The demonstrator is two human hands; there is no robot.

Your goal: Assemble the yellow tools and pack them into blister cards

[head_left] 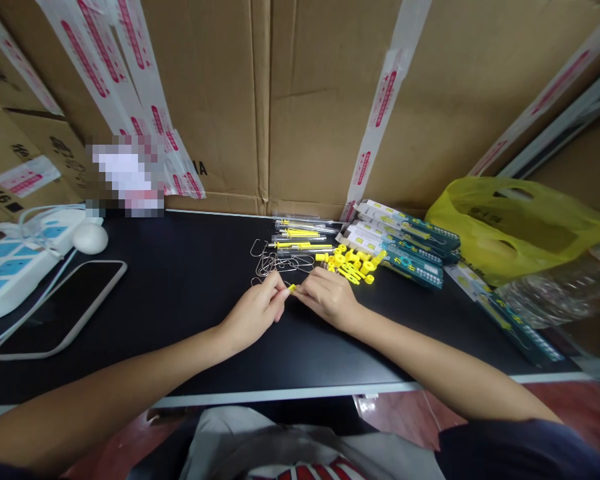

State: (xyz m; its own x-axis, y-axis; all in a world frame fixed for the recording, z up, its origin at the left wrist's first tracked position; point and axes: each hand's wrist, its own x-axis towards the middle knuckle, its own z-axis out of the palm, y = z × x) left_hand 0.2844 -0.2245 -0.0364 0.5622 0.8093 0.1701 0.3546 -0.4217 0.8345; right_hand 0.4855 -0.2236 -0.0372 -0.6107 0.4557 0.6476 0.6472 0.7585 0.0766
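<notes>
My left hand and my right hand meet fingertip to fingertip over the middle of the black table. Both pinch a small yellow plastic piece between them. Just beyond the fingers lies a heap of loose yellow plastic pieces. Thin bent metal wires lie to the left of that heap. Behind these, several clear tubes with yellow inserts lie side by side.
Teal and white printed packets are fanned out at the back right, next to a yellow plastic bag. A phone, a white power strip and a white round object lie at the left. Cardboard boxes wall the back.
</notes>
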